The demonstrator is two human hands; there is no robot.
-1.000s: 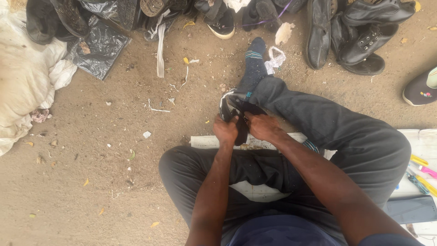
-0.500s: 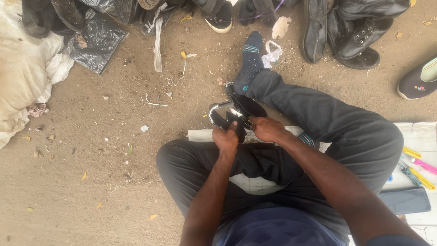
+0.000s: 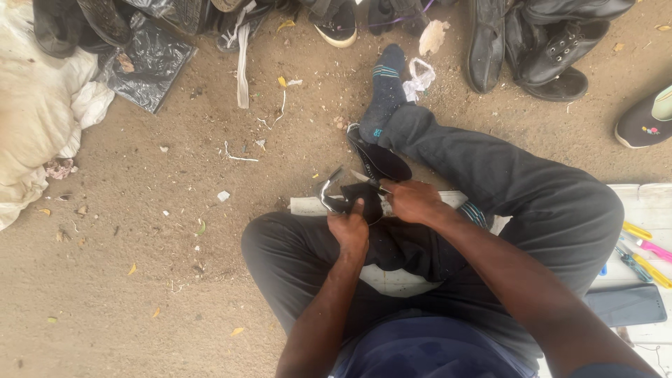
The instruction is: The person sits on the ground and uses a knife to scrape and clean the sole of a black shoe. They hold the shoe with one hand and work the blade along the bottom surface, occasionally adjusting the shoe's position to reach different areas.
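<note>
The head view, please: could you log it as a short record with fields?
Setting: sandy ground, person seated on it
Left hand: grips a black shoe piece
Right hand: holds a thin blade at the piece
Under knee: black insole
Top right: black shoes
Left: white sack, black plastic bag
Right edge: coloured pens, phone

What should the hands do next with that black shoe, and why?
Probably push the thin metal tool a little further along the black shoe. The right hand has its tip at the shoe's edge, and the left hand steadies the shoe on the lap.
</note>
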